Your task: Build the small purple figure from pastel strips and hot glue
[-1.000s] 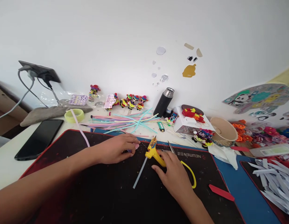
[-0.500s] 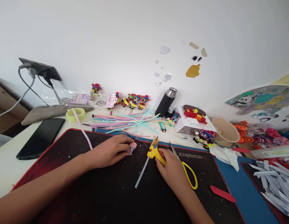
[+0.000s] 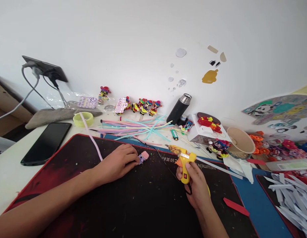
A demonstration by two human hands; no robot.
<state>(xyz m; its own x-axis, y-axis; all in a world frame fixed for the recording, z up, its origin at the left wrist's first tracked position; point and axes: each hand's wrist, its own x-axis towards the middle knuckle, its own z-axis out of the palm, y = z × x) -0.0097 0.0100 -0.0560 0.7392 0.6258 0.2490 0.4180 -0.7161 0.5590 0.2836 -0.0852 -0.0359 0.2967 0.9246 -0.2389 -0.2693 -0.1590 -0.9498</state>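
My left hand (image 3: 122,162) rests on the dark mat (image 3: 133,205), its fingertips closed on a small pink and purple figure (image 3: 142,157). My right hand (image 3: 196,180) is wrapped round the handle of a yellow glue gun (image 3: 186,160). The gun's nozzle points left, toward the figure but apart from it, and a long clear glue stick (image 3: 220,168) sticks out of its back to the right. A black cord runs over the mat between the hands. The scissors are mostly hidden behind my right hand.
Pastel pipe cleaners (image 3: 143,128) lie behind the mat, near a black thermos (image 3: 179,109) and a row of small figures (image 3: 148,107). A phone (image 3: 46,143) and a yellow-green ring roll (image 3: 83,119) are at left. On the right are a beige bowl (image 3: 240,140) and white strips (image 3: 289,198).
My right hand has lifted and turned the glue gun, so its nozzle now points left and its glue stick right. My left hand stays by the figure, whose pink top now leans right.
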